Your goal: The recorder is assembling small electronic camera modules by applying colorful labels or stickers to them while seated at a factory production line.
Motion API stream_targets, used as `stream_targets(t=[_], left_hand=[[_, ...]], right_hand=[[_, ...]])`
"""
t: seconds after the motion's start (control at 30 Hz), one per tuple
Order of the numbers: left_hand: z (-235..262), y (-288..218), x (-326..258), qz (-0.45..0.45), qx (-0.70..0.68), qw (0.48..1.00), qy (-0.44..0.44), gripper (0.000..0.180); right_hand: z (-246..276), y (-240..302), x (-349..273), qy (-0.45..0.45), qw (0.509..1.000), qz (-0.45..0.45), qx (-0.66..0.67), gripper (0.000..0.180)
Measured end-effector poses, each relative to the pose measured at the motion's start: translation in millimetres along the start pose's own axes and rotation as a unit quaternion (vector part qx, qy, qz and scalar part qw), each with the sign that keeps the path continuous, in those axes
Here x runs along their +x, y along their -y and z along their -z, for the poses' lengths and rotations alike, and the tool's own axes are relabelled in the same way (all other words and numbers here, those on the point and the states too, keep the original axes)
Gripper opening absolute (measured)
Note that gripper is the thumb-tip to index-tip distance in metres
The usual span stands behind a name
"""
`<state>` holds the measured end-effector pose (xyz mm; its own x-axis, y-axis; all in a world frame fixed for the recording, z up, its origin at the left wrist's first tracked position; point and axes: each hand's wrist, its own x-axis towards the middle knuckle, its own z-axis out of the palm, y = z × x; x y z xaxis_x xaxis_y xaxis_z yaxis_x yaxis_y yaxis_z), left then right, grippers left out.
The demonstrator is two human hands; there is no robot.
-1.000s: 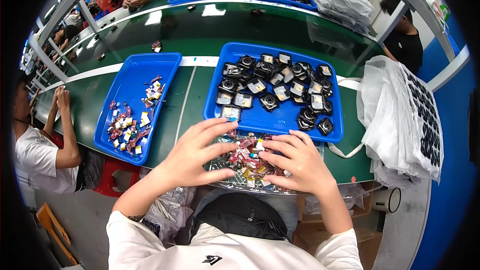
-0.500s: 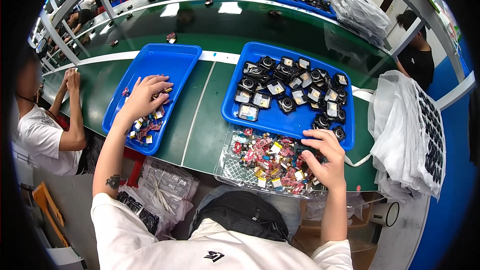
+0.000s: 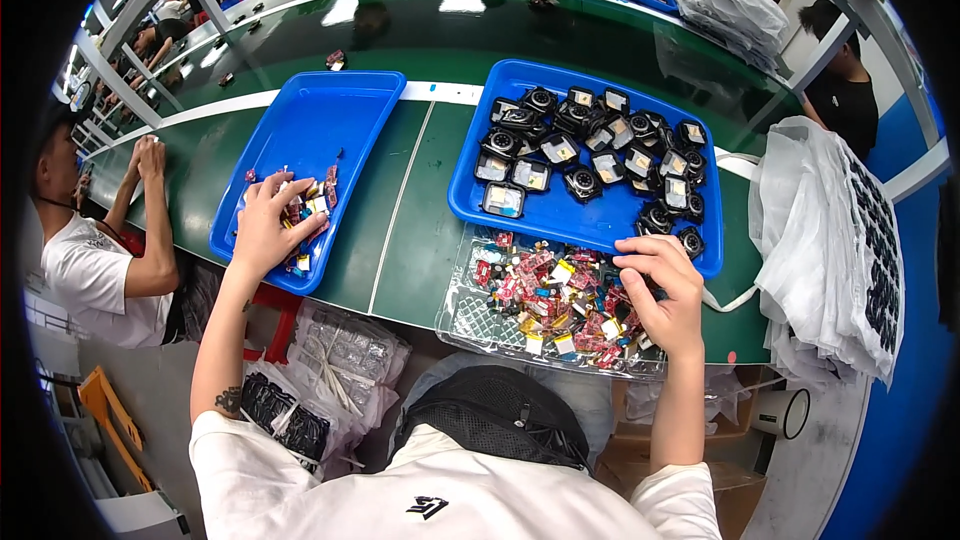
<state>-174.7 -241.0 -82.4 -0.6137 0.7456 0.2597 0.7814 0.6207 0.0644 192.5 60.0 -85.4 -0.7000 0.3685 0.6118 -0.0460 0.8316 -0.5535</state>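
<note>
My left hand reaches into the left blue tray, fingers spread and curved over a heap of small parts with red, yellow and white pieces. Its fingertips touch the heap. Near the right blue tray, my right hand has its fingers apart, the fingertips at the tray's near rim and the thumb over the clear plastic tray. That plastic tray holds many red circuit pieces with yellow and white bits. Black watch-like cases fill much of the right blue tray.
A green conveyor belt runs beyond the trays, carrying scattered parts. White-wrapped stacks stand at the right edge. A co-worker sits at left; others work across the belt. Wrapped packs lie below the table, by a red stool.
My left hand has drawn back toward me within the left tray, uncovering parts at its far side. My right hand stays by the right tray's near rim. The view has shifted slightly.
</note>
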Motion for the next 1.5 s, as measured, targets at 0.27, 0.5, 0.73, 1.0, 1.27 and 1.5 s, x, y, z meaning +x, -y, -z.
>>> stream_targets(t=[0.27, 0.5, 0.73, 1.0, 1.27, 1.5], left_hand=[[-17.3, -10.5, 9.0, -0.103, -0.172, 0.977, -0.076, 0.024], [-14.0, -2.1, 39.7, -0.023, -0.23, 0.968, -0.094, 0.015], [12.1, -94.7, 55.3, -0.079, -0.395, 0.911, -0.091, 0.01], [18.9, -279.1, 14.6, -0.268, -0.437, 0.858, -0.048, 0.013], [-11.7, -314.3, 11.1, -0.354, -0.422, 0.833, -0.06, 0.031], [-13.4, -300.0, 36.3, -0.36, -0.485, 0.791, -0.098, 0.02]], right_hand=[[4.6, -1.3, -4.8, -0.001, 1.0, 0.001, -0.01, 0.008], [13.6, -6.0, -2.9, -0.034, 0.998, -0.009, 0.043, 0.006], [31.3, -16.0, -21.7, -0.089, 0.992, -0.063, 0.061, 0.006], [25.8, -6.8, -27.6, -0.154, 0.982, -0.098, 0.05, 0.009], [20.8, 26.4, -39.3, -0.06, 0.993, 0.063, -0.082, 0.052], [-6.0, 57.4, -34.6, -0.068, 0.989, 0.063, -0.117, 0.041]])
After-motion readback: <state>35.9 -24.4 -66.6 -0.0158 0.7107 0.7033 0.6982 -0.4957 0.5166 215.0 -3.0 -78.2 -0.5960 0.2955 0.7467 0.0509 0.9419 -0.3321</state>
